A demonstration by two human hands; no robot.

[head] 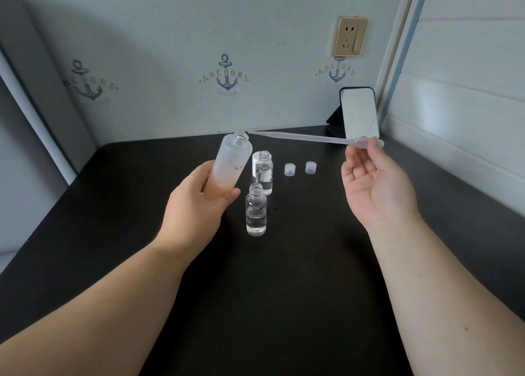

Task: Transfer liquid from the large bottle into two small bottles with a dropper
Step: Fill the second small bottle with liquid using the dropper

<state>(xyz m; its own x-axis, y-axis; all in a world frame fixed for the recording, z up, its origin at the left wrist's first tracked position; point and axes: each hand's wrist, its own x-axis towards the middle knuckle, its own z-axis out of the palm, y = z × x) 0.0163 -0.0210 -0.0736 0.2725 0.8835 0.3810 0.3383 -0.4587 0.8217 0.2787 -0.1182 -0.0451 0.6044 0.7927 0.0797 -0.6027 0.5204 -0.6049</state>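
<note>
The left hand [199, 196] grasps the large bottle [227, 168] round its lower body, fingers curled about it, and holds it lifted off the table [312, 262]. The bottle is tilted, its open neck leaning up and to the right. This tilt likely presents the mouth toward the dropper and brings the liquid, which sits low in the bottle, within closer reach.

The right hand [372, 182] holds the dropper [312, 139] at its bulb end, pinched between fingertips with the palm turned up and the other fingers relaxed. The dropper lies nearly level, its tip just beside the rim of the large bottle's mouth and not yet inside. A grip on the bulb leaves it ready to squeeze for drawing liquid.

Two small bottles stand upright and uncapped on the table just right of the left hand: the near bottle [256, 210] and the far bottle [264, 172]. Both show clear liquid; the levels are hard to read. Open necks allow direct dispensing.

Two small caps [289, 169] rest on the table right of the far bottle, apart from the working area. A white cap [257, 163] stands directly behind the far bottle.

The step in hand appears to be inserting the tip for a draw.
</note>
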